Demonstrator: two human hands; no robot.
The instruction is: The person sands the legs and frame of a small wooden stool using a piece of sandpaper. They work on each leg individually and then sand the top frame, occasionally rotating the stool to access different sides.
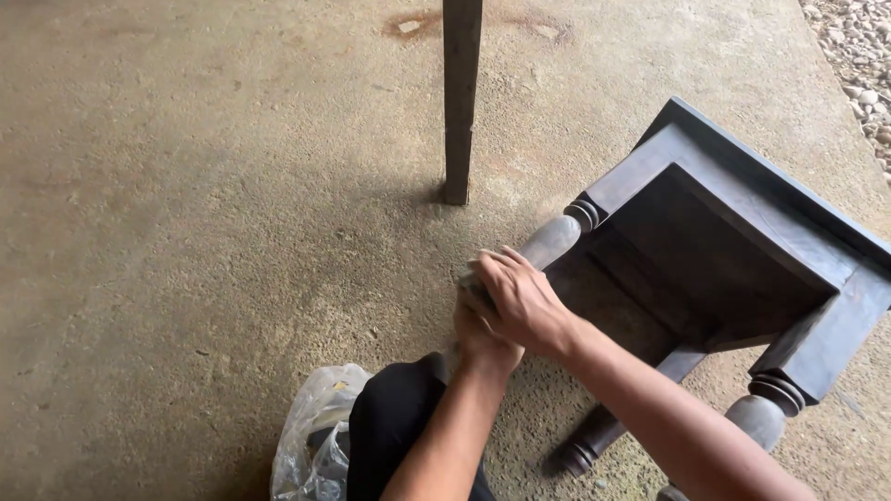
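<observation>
on a bare concrete floor: both hands clenched on a turned leg of a dark wooden stool lying on its side.

head view: the stool (742,250) is tipped over at right, underside facing the camera. the right hand (522,301) wraps over the pale, worn leg (549,243) near its end; the left hand (478,336) grips just beneath it, touching it. a clear plastic bag (311,431) lies beside the person's dark-clad knee (394,422). an upright wooden post (459,97) stands behind. gravel (858,42) borders the slab at top right.
</observation>
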